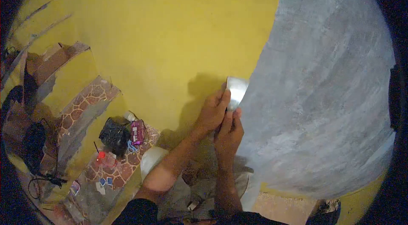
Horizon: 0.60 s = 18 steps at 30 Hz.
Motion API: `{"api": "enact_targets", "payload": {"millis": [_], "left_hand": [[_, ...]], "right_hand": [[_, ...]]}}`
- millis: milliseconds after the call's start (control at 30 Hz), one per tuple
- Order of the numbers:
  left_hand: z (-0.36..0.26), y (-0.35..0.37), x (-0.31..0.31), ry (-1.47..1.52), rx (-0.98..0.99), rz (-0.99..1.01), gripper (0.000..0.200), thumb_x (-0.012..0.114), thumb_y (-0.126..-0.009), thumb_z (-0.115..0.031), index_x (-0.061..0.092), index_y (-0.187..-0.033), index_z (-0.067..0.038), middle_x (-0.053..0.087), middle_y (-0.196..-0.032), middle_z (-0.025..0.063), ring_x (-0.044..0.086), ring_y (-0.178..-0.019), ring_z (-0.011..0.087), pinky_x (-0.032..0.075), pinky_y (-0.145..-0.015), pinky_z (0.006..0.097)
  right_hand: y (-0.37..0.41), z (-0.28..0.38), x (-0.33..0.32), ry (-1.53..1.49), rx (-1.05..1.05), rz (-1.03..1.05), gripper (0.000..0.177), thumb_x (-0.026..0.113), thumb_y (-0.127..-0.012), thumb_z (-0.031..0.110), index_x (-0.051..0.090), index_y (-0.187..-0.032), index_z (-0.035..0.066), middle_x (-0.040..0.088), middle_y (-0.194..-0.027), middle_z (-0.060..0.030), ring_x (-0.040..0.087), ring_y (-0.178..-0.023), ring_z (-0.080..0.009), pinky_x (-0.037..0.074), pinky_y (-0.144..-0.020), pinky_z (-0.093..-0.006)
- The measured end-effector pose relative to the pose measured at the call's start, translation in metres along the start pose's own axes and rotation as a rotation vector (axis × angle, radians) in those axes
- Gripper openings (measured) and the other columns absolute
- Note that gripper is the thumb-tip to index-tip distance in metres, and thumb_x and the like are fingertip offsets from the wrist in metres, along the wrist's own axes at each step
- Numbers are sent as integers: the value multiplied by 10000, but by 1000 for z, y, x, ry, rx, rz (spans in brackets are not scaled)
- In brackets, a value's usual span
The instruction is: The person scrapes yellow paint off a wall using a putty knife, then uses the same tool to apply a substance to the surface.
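Observation:
A shiny, slightly curved metal plate [237, 91] is held up in front of the wall, close to where yellow paint meets grey plaster. My left hand [213, 110] grips its left edge, with the thumb on the face of the plate. At the plate's lower end, my right hand [229, 133] pinches it between the fingertips. Both hands are close together. Whatever lies behind the plate is hidden.
Yellow wall [170, 34] rises behind the hands, with grey plaster [323, 89] at right. Tiled steps [85, 106] stand at left, bearing a black plastic bag [114, 135], a purple packet [137, 132] and a red-capped bottle [106, 160]. A dark cable [49, 178] lies lower left.

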<state>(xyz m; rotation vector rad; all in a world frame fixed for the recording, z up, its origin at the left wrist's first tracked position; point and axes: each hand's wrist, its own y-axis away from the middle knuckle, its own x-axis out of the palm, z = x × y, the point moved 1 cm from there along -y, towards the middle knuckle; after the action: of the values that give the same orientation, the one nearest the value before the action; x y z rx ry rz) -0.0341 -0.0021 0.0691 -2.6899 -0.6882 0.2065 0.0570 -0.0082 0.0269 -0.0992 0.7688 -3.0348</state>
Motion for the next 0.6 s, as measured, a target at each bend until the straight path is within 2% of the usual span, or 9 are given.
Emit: {"api": "enact_targets", "payload": {"millis": [100,167,200,233,267,367,433,533,600], "left_hand": [[3,16,0,185,-106,42,505,477,-1085,-447,676,-1002,9,733,-850,104,690,-759,145,572,-699,316],[18,15,3,306,-145,49,496,477,-1086,-452,677,-1006,-5,737,-862,100,687,-755,148,574,-695,319],[40,9,7,422,-175,114,495,479,-1086,-456,677,-1005,-9,738,-864,94,690,-757,148,575,-693,315],[49,5,9,538,-205,178,494,482,-1085,-460,678,-1004,-14,739,-866,88,694,-760,148,575,-692,311],[58,1,11,539,-205,178,494,482,-1085,-460,678,-1004,-14,739,-866,88,694,-760,148,575,-692,311],[57,-1,8,563,-207,233,488,508,-1078,-450,671,-990,2,741,-854,96,711,-788,157,583,-712,307],[34,3,4,389,-176,203,490,533,-1068,-446,666,-976,16,741,-828,110,715,-751,167,586,-688,314],[42,-2,6,481,-282,238,491,551,-1061,-438,661,-942,25,738,-793,122,718,-708,182,590,-656,325],[42,-8,6,493,-250,245,501,552,-1060,-442,658,-925,28,736,-781,123,719,-693,188,591,-644,331]], "right_hand": [[13,8,-2,104,-18,14,358,496,-1092,275,632,-1007,-45,622,-756,-40,526,-636,-96,449,-587,-302],[15,1,1,210,-177,-5,340,505,-1085,271,640,-1035,-38,619,-754,-44,522,-647,-101,442,-587,-301],[16,-3,1,214,-174,-5,340,505,-1085,271,640,-1035,-38,619,-754,-44,522,-647,-101,442,-587,-301],[17,-6,1,161,-69,-7,336,510,-1082,270,642,-1056,-38,620,-755,-46,529,-656,-105,445,-592,-300],[16,-11,2,105,31,-10,333,515,-1080,269,645,-1077,-38,621,-756,-48,536,-666,-109,448,-597,-300],[19,-24,3,155,-6,1,338,512,-1079,265,646,-1117,-43,651,-803,-66,562,-697,-118,466,-620,-301],[21,-9,5,136,30,-9,333,506,-1080,256,644,-1128,-43,664,-821,-76,571,-711,-121,474,-634,-306],[23,3,10,114,58,-31,336,498,-1080,245,644,-1150,-48,683,-845,-96,591,-737,-130,485,-658,-319],[20,1,13,111,52,-51,341,495,-1079,243,646,-1160,-53,690,-852,-107,600,-748,-137,488,-669,-326]]}}
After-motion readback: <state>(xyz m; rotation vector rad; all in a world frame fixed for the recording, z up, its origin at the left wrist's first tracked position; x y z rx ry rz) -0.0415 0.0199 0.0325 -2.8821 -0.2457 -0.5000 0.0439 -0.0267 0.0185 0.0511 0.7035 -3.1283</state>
